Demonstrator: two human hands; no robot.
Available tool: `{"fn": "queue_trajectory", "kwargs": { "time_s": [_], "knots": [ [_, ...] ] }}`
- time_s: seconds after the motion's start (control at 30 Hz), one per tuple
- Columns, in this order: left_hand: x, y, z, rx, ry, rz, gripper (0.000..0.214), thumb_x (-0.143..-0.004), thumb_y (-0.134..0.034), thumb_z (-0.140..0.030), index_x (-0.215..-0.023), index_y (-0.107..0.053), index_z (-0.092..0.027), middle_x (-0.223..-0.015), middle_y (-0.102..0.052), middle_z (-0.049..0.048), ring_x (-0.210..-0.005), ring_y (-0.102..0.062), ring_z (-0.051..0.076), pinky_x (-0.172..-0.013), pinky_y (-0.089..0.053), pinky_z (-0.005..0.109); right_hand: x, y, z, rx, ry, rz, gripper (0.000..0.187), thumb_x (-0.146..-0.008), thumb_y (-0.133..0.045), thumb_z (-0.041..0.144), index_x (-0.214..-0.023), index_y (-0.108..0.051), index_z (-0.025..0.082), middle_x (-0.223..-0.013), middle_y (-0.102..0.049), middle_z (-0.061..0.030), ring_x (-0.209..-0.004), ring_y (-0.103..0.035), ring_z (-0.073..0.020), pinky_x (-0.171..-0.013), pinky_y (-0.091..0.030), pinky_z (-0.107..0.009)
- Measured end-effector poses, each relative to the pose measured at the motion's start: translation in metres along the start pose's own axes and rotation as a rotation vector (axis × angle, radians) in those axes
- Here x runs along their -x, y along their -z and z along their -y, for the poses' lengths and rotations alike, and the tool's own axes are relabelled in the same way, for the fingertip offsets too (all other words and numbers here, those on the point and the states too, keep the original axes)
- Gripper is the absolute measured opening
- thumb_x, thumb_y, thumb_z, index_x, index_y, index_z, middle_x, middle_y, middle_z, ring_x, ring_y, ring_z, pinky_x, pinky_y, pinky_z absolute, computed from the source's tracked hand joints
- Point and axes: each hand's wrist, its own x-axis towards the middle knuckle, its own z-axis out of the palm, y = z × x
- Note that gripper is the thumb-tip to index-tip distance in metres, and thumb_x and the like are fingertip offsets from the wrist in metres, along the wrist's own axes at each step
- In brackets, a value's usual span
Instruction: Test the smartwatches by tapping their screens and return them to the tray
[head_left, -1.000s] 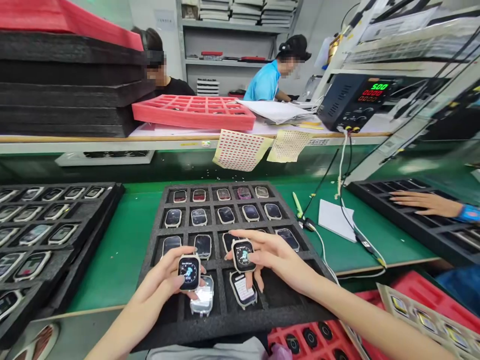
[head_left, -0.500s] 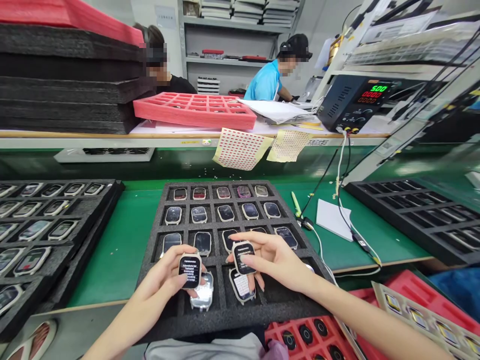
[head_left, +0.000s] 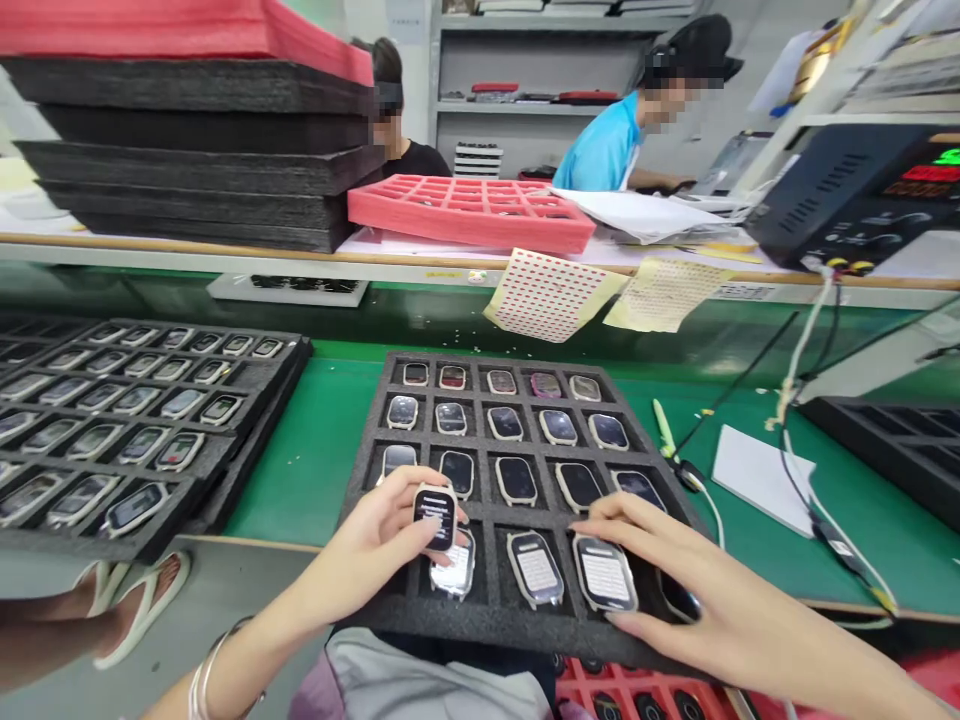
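My left hand (head_left: 405, 530) is closed around a smartwatch (head_left: 435, 517) without a strap, its dark screen lit with lines of white text. Just below it, another watch (head_left: 453, 567) with a bright screen lies in a slot of the black foam tray (head_left: 480, 622). My right hand (head_left: 675, 570) spans a watch (head_left: 604, 574) at a front slot, fingertips by its upper edge and thumb by its lower edge. Pale lines fill that screen. Between the hands, a similar watch (head_left: 535, 568) rests in its slot. Several dark-screened watches fill the rows behind.
At left, stacked foam trays (head_left: 180, 500) hold many watches. A red foam tray (head_left: 630, 690) sits below the front edge. To the right lie a white paper pad (head_left: 761, 475), a green pen (head_left: 663, 428) and cables. A power supply (head_left: 847, 195) and a red tray (head_left: 465, 215) occupy the shelf; two people work beyond.
The view has turned left, so the scene sits further right. My right hand has moved right and down, bringing its watch to a front slot. My left hand still holds its watch.
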Motion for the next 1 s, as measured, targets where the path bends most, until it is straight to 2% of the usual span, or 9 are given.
{"fn": "queue_trajectory", "kwargs": {
  "time_s": [0.17, 0.27, 0.37, 0.5, 0.67, 0.77, 0.87, 0.97, 1.0],
  "knots": [
    [-0.001, 0.0, 0.001, 0.001, 0.014, -0.034, 0.025, -0.086, -0.061, -0.027, -0.109, -0.052, -0.021, -0.094, -0.063, 0.0058, -0.09, -0.066, 0.024, -0.071, -0.055, 0.031, 0.011, 0.006, -0.017, 0.108, 0.017, 0.008, 0.043, -0.083, -0.06, 0.038, -0.125, -0.058, 0.028, -0.123, -0.054, -0.014, -0.111, -0.056, -0.0313, -0.091, -0.049, -0.042],
    [-0.002, 0.0, 0.001, 0.006, 0.016, -0.056, 0.025, -0.085, -0.062, -0.027, -0.107, -0.053, -0.019, -0.093, -0.064, 0.0063, -0.084, -0.067, 0.022, -0.068, -0.056, 0.031, 0.02, 0.011, -0.029, 0.152, -0.023, -0.1, 0.036, -0.085, -0.058, 0.041, -0.118, -0.063, 0.027, -0.119, -0.056, -0.0153, -0.108, -0.056, -0.0323, -0.089, -0.05, -0.041],
    [-0.003, 0.0, 0.001, 0.011, 0.023, -0.072, 0.023, -0.084, -0.062, -0.026, -0.105, -0.053, -0.018, -0.091, -0.064, 0.0062, -0.082, -0.066, 0.022, -0.064, -0.057, 0.03, 0.029, 0.012, -0.044, 0.233, -0.096, -0.231, 0.026, -0.088, -0.05, 0.04, -0.098, -0.069, 0.027, -0.106, -0.061, -0.0159, -0.099, -0.06, -0.0308, -0.086, -0.048, -0.043],
    [-0.002, -0.001, -0.001, 0.011, 0.01, -0.071, 0.023, -0.085, -0.062, -0.025, -0.105, -0.053, -0.018, -0.088, -0.063, 0.0054, -0.084, -0.066, 0.022, -0.064, -0.057, 0.03, 0.036, 0.004, -0.055, 0.294, -0.145, -0.306, 0.032, -0.088, -0.046, 0.045, -0.094, -0.068, 0.024, -0.099, -0.063, -0.015, -0.089, -0.063, -0.0316, -0.081, -0.05, -0.048],
    [-0.001, -0.001, -0.001, 0.021, 0.003, -0.073, 0.022, -0.086, -0.06, -0.025, -0.105, -0.053, -0.018, -0.088, -0.062, 0.0051, -0.082, -0.066, 0.022, -0.065, -0.056, 0.03, 0.041, -0.015, -0.05, 0.364, -0.169, -0.35, 0.046, -0.089, -0.035, 0.052, -0.095, -0.067, 0.019, -0.094, -0.065, -0.0164, -0.083, -0.064, -0.0347, -0.075, -0.052, -0.053],
    [-0.001, 0.0, -0.001, 0.015, -0.005, -0.062, 0.027, -0.083, -0.063, -0.022, -0.108, -0.052, -0.019, -0.092, -0.063, 0.0061, -0.084, -0.065, 0.021, -0.067, -0.055, 0.03, 0.044, -0.024, -0.045, 0.38, -0.196, -0.351, 0.049, -0.091, -0.029, 0.051, -0.097, -0.065, 0.019, -0.099, -0.066, -0.0184, -0.086, -0.063, -0.0378, -0.073, -0.051, -0.055],
    [0.001, -0.003, -0.001, 0.004, 0.013, -0.053, 0.032, -0.082, -0.066, -0.023, -0.11, -0.051, -0.02, -0.095, -0.064, 0.0072, -0.088, -0.065, 0.022, -0.069, -0.054, 0.029, 0.044, -0.027, -0.036, 0.266, -0.315, -0.413, 0.044, -0.088, -0.039, 0.052, -0.102, -0.061, 0.016, -0.094, -0.066, -0.0166, -0.081, -0.064, -0.0337, -0.071, -0.051, -0.047],
    [0.006, -0.009, 0.004, -0.042, 0.06, -0.099, 0.037, -0.08, -0.068, -0.033, -0.111, -0.054, -0.021, -0.095, -0.067, 0.0084, -0.09, -0.065, 0.025, -0.068, -0.055, 0.029, 0.044, -0.022, -0.021, 0.018, -0.42, -0.401, 0.042, -0.084, -0.053, 0.047, -0.108, -0.058, 0.013, -0.077, -0.063, -0.0061, -0.063, -0.059, -0.021, -0.062, -0.049, -0.033],
    [0.007, -0.009, 0.008, -0.062, 0.048, -0.164, 0.04, -0.077, -0.07, -0.036, -0.111, -0.055, -0.021, -0.095, -0.068, 0.0084, -0.088, -0.065, 0.026, -0.067, -0.056, 0.028, 0.044, -0.018, -0.016, -0.058, -0.425, -0.393, 0.041, -0.083, -0.057, 0.044, -0.11, -0.058, 0.013, -0.075, -0.062, -0.0042, -0.063, -0.058, -0.019, -0.06, -0.048, -0.03]
  ]
}}
